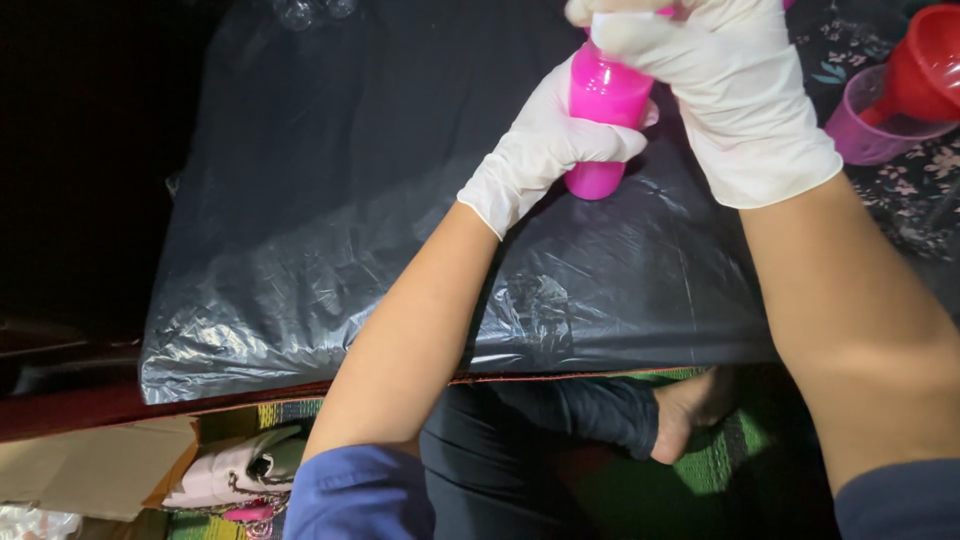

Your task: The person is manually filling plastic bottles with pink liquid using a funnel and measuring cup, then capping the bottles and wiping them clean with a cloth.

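A bright pink plastic bottle (603,110) is held upright just above the black plastic sheet (330,230). My left hand (545,150), in a white glove, wraps around the bottle's lower body. My right hand (725,95), also in a white glove, is closed over the bottle's top, which it hides. Both forearms reach in from the bottom of the view.
A red funnel (925,60) sits in a translucent purple cup (870,125) at the right on a floral cloth. Below the table edge are my folded legs in dark trousers, a bare foot (690,410), a green mat, cardboard (90,465) and a pink bag.
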